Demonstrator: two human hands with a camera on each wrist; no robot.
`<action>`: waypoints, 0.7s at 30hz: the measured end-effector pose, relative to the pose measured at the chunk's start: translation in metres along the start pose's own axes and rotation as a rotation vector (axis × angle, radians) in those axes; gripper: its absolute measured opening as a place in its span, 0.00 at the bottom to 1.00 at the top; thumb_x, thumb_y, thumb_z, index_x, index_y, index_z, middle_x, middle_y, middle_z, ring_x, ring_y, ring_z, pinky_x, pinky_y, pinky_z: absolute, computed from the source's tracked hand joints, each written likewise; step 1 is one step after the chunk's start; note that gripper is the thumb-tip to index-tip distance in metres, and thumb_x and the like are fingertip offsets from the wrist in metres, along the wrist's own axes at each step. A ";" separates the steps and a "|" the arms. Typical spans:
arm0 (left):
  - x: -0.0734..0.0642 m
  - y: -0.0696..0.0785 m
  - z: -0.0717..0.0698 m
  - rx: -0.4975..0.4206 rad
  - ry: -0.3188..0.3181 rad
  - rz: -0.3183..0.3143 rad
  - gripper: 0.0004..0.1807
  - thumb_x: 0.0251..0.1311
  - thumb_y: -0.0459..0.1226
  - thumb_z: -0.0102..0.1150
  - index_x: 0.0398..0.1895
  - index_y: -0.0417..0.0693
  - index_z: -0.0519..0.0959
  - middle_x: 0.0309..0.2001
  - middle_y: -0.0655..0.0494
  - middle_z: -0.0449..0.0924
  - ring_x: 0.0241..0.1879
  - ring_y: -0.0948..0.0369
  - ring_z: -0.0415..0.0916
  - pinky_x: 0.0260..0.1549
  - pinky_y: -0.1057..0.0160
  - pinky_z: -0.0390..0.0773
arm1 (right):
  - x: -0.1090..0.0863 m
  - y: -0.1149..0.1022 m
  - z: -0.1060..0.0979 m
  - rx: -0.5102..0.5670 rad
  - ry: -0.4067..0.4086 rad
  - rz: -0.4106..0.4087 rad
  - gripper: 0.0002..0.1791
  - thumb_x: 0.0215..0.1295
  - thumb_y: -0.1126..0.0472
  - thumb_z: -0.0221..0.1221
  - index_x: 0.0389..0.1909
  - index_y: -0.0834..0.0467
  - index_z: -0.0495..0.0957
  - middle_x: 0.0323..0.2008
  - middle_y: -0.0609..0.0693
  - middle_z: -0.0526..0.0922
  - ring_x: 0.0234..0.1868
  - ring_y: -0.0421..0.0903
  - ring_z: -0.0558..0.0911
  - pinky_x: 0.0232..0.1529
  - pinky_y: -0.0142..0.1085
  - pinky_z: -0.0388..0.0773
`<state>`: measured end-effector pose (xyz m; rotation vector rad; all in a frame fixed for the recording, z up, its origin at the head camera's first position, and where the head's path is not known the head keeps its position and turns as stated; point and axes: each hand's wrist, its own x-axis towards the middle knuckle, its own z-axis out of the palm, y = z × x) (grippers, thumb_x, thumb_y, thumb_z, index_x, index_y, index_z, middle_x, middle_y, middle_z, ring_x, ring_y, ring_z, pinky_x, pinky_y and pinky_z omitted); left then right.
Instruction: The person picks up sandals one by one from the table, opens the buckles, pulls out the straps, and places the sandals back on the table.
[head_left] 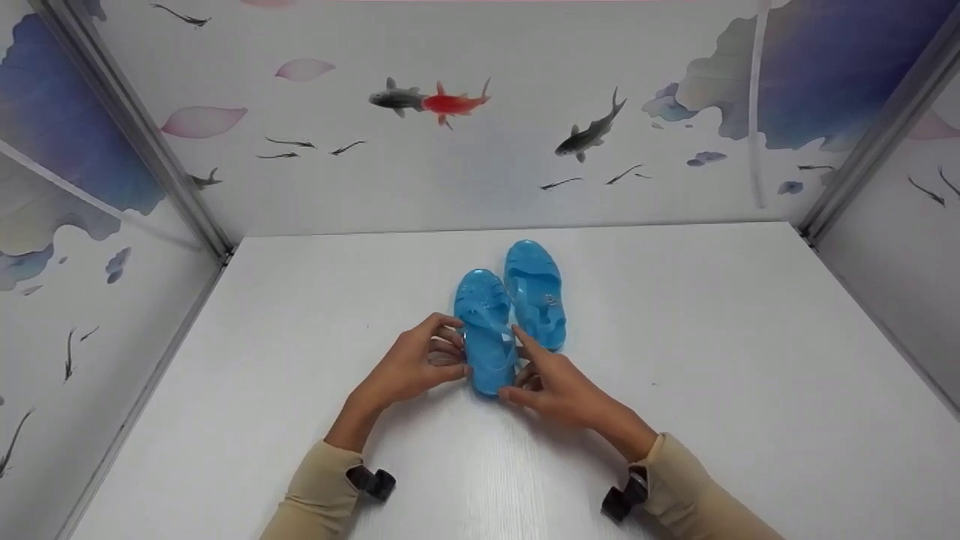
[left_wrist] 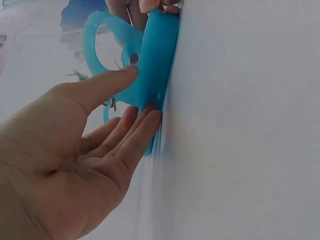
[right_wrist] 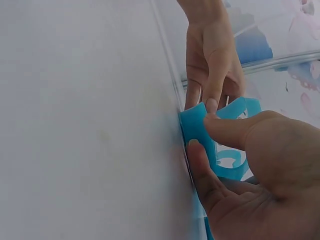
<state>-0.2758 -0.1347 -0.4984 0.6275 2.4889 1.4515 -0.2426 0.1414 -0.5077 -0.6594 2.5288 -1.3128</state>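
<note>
Two blue jelly sandals lie soles down, toes pointing away. The nearer left sandal point(head_left: 489, 356) is between both hands at its heel end. The left hand point(head_left: 409, 366) holds its left side, thumb near the heel and fingers farther along. In the left wrist view that thumb touches the upper rim of the sandal point(left_wrist: 159, 55), with the fingertips low by the sole. From the other side the right hand point(head_left: 564, 386) holds the sandal, thumb at the heel and index finger by the strap. The farther right sandal point(head_left: 532, 259) lies just beside it, untouched.
The white tabletop point(head_left: 300, 300) extends around the sandals. A white back panel point(head_left: 495, 172) with printed fish stands behind it, and printed side panels point(head_left: 90, 300) with metal posts rise left and right. Black wrist devices point(head_left: 373, 484) sit at both beige cuffs.
</note>
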 end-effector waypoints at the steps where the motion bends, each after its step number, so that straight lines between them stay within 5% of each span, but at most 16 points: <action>1: 0.001 0.000 0.001 0.010 0.024 -0.004 0.36 0.66 0.36 0.76 0.74 0.46 0.70 0.59 0.49 0.84 0.61 0.51 0.87 0.62 0.50 0.86 | 0.003 0.000 0.001 0.001 0.008 0.008 0.57 0.73 0.53 0.71 0.89 0.58 0.43 0.74 0.61 0.76 0.48 0.45 0.85 0.53 0.37 0.86; 8: 0.014 0.000 0.008 0.056 0.179 -0.038 0.33 0.69 0.32 0.72 0.74 0.45 0.71 0.63 0.45 0.84 0.63 0.48 0.86 0.63 0.46 0.85 | 0.025 -0.002 0.006 -0.034 0.081 0.056 0.55 0.74 0.52 0.70 0.89 0.59 0.44 0.47 0.53 0.83 0.43 0.44 0.82 0.47 0.36 0.83; 12: 0.021 0.002 0.010 0.078 0.226 -0.024 0.30 0.69 0.29 0.69 0.73 0.43 0.72 0.65 0.44 0.83 0.63 0.47 0.86 0.65 0.47 0.84 | 0.035 -0.002 0.008 -0.035 0.108 0.049 0.54 0.74 0.54 0.70 0.88 0.60 0.45 0.41 0.51 0.82 0.42 0.44 0.82 0.47 0.36 0.83; 17: 0.026 0.004 0.011 0.107 0.256 -0.034 0.29 0.70 0.29 0.67 0.73 0.44 0.73 0.66 0.46 0.82 0.65 0.49 0.85 0.67 0.49 0.83 | 0.042 -0.002 0.007 -0.011 0.115 0.047 0.54 0.75 0.56 0.69 0.89 0.58 0.44 0.46 0.54 0.82 0.43 0.45 0.82 0.49 0.38 0.83; 21: 0.026 0.007 0.010 0.105 0.245 -0.056 0.30 0.70 0.27 0.64 0.75 0.45 0.72 0.69 0.46 0.80 0.67 0.49 0.84 0.69 0.49 0.82 | 0.037 -0.003 0.002 0.015 0.085 0.037 0.55 0.76 0.55 0.68 0.89 0.56 0.41 0.68 0.57 0.80 0.47 0.46 0.84 0.54 0.41 0.87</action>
